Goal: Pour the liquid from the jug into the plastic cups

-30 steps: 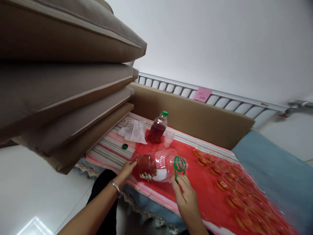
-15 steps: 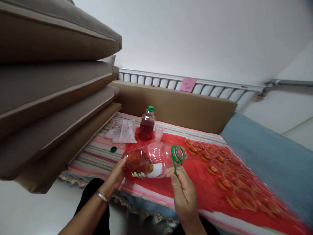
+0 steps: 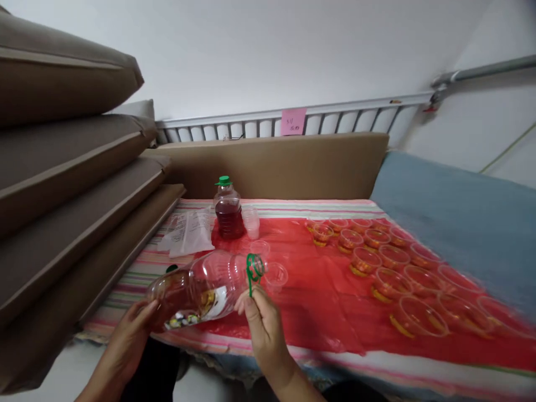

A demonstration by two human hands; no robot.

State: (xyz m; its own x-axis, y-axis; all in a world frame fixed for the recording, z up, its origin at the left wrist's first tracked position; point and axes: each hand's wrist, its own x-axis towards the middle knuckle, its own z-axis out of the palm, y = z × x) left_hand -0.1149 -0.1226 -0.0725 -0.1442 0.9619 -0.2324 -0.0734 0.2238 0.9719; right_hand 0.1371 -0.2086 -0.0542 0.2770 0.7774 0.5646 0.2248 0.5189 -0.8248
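A large clear plastic bottle (image 3: pixel 205 285) with amber liquid and a label lies tilted between my hands, its mouth higher and facing right. My left hand (image 3: pixel 134 329) supports it near the base. The fingers of my right hand (image 3: pixel 263 326) are closed on the green ring handle (image 3: pixel 251 273) at its neck. Just past the open mouth stands a clear plastic cup (image 3: pixel 276 276), with another cup (image 3: pixel 259 247) behind it. On the right, several cups (image 3: pixel 364 261) of amber liquid stand in rows.
Red plastic sheeting (image 3: pixel 310 301) covers part of a striped cloth. Behind the bottle are a green-capped bottle (image 3: pixel 229 220) of dark red liquid, stacked cups (image 3: pixel 251 223) and a plastic bag (image 3: pixel 190 231). A green cap (image 3: pixel 171 268) lies nearby. Stacked cushions (image 3: pixel 75 151) rise at left.
The view has swung right, so the scene sits further left. The bottle has come lower, tilted with its base down a little more. Two cups beyond its mouth now show.
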